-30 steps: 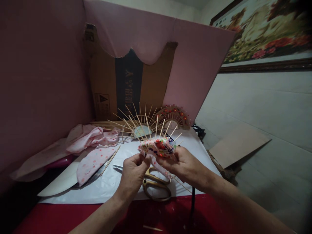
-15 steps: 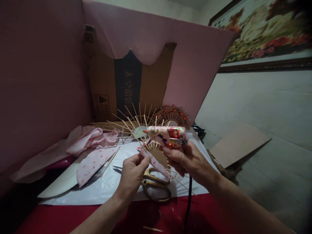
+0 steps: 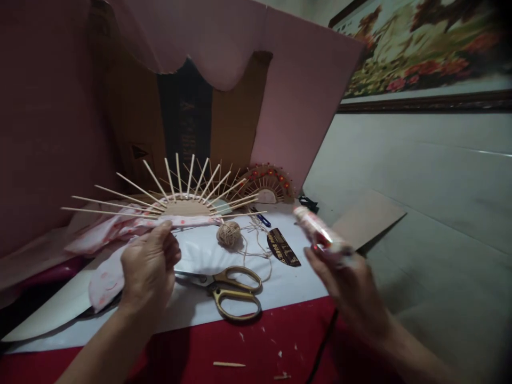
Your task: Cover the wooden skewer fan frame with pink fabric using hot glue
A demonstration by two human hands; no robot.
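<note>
Well apart, left hand pinching a stick fan by its edge, right hand wrapped around a glue gun

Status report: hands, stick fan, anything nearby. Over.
Left hand pinching pink-dotted fabric edge of half-round cardboard fan with wooden sticks. Right hand gripping floral-patterned corded tool, clear of fan. Close by: gold-handled metal scissors, brown twine ball.

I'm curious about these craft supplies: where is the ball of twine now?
In the head view, the ball of twine sits on the white sheet slightly left of centre, just beyond the scissors and left of the dark card piece.
</note>
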